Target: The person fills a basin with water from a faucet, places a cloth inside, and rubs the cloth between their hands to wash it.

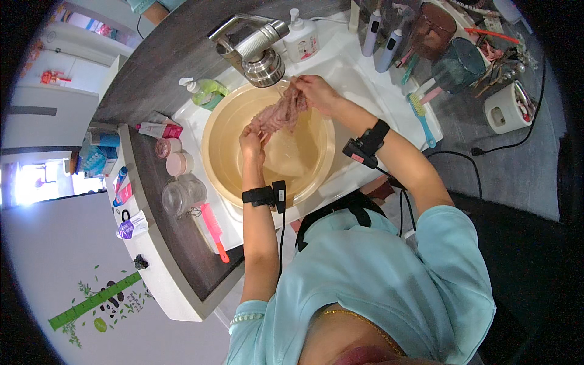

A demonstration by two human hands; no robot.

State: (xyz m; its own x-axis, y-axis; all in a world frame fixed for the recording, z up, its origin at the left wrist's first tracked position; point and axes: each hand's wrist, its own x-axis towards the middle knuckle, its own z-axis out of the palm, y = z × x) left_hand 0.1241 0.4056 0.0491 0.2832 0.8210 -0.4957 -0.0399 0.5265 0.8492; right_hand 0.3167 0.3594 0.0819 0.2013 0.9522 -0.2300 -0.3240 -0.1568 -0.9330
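A crumpled pink cloth (282, 113) is stretched between my two hands above a beige plastic basin (212, 157). My left hand (253, 143) grips its lower left end, over the middle of the basin. The upper right end is pinched in my right hand (315, 93), near the basin's far right rim. Shallow water (287, 162) seems to lie in the basin. Just beyond the cloth, a chrome faucet (263, 67) overhangs the far rim. The basin sits in a white sink (365, 98). Parts of the cloth are hidden behind my fingers.
A white pump bottle (301, 39) and a green soap bottle (207, 91) flank the faucet. Jars, a glass jar (182, 196) and a pink comb (213, 230) line the left side. On the right are electric toothbrushes (372, 34), cups (458, 64), a blue brush (422, 121) and a black cord (511, 141).
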